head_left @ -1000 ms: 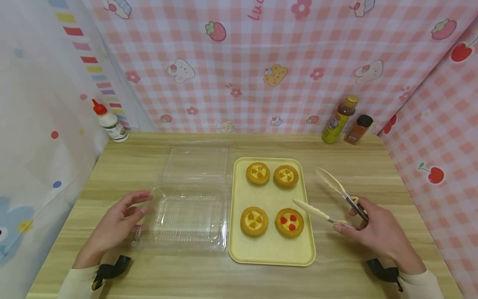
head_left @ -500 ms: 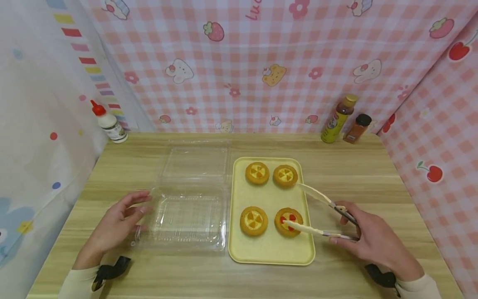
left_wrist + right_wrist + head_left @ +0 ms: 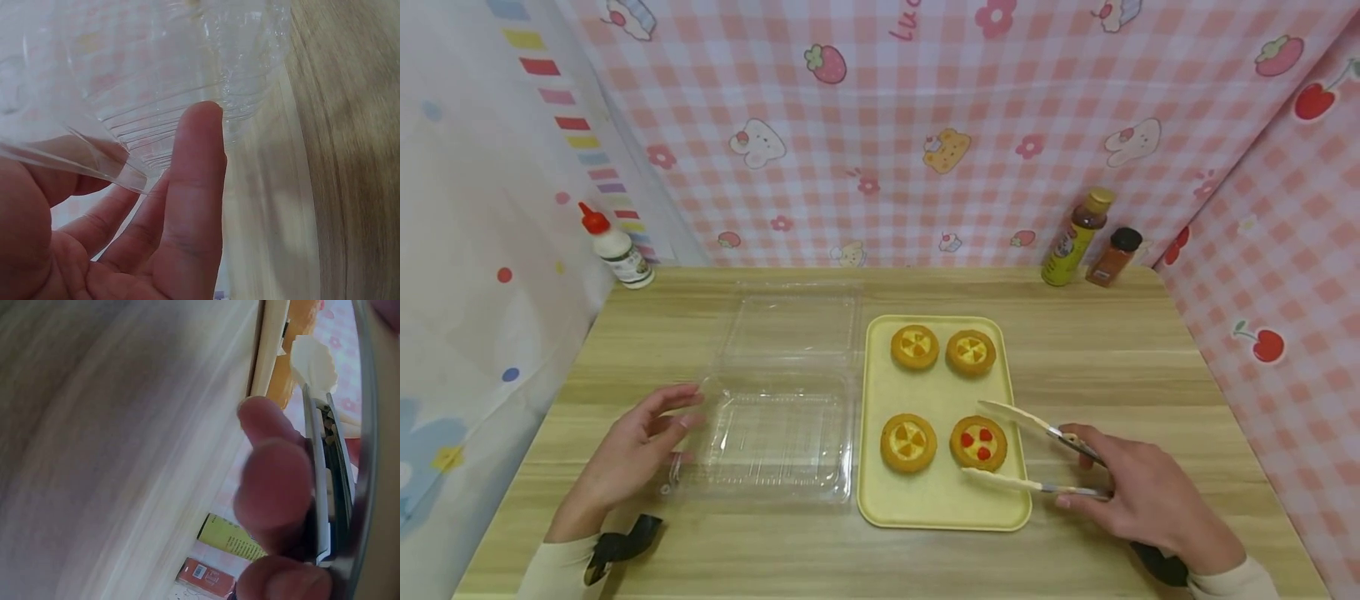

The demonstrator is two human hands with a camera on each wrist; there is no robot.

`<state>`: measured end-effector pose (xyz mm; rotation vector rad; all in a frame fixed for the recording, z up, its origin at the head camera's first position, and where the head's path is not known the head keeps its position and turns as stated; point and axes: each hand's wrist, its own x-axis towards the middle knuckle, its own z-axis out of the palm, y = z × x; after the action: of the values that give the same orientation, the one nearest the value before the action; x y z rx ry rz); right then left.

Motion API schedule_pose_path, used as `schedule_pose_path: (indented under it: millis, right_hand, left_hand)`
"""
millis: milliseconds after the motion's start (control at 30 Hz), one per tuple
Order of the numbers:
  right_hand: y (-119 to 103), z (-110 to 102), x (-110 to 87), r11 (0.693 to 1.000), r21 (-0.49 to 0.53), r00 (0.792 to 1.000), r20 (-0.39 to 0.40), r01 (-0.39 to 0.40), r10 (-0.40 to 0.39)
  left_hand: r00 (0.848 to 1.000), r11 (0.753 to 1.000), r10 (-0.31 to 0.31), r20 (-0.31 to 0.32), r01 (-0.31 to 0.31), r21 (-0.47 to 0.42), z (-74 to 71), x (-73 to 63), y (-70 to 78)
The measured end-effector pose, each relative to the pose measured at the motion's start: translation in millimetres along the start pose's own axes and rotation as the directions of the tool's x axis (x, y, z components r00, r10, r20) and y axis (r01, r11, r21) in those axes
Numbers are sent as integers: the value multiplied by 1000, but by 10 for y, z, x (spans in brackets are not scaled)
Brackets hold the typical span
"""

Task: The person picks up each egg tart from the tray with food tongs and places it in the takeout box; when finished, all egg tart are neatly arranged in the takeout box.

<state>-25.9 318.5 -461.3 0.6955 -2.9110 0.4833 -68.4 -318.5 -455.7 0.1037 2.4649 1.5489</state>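
My right hand (image 3: 1150, 492) grips a pair of tongs (image 3: 1030, 486) with metal arms and cream tips. The tongs stand spread, one tip on each side of a round tart with red pieces (image 3: 978, 443). Whether the tips touch it, I cannot tell. That tart lies at the near right of a pale yellow tray (image 3: 943, 512). On the same tray are a near-left tart (image 3: 908, 443), a far-left tart (image 3: 914, 347) and a far-right tart (image 3: 971, 353), all with yellow wedges. My left hand (image 3: 632, 454) holds the left edge of a clear plastic container (image 3: 156, 112), its lid (image 3: 793, 325) folded back.
A white bottle with a red cap (image 3: 619, 250) stands at the table's back left. At the back right are a yellow-labelled bottle (image 3: 1073, 240) and a small black-capped jar (image 3: 1114, 257). Checked cloth (image 3: 880, 208) hangs behind the wooden table (image 3: 760, 550).
My right hand has moved the tongs left and nearer, over the tray, until the tips flank the red-topped tart. My left hand and the container have stayed put.
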Motion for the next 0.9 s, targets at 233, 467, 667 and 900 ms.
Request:
schedule_pose_path:
  millis: [233,467,667,900]
  right_hand:
    - [-1,31,-4,999,-36,1000,3,10,-10]
    - [-5,45,-5,999,-29,999,-22,36,-37]
    - [-18,35,-3,1000,-16,999,-34,26,-27]
    - [-60,-29,43,1000,-3,1000,-23,8,-8]
  left_hand:
    - [1000,1000,-7,3,7,8,-5,-2,-2]
    - [1000,1000,-15,2,15,10,-2,-3,3]
    - [1000,1000,-17,3,17,8,-9,-1,-5]
    - [1000,1000,5,25,-5,-13,-10,-8,-23]
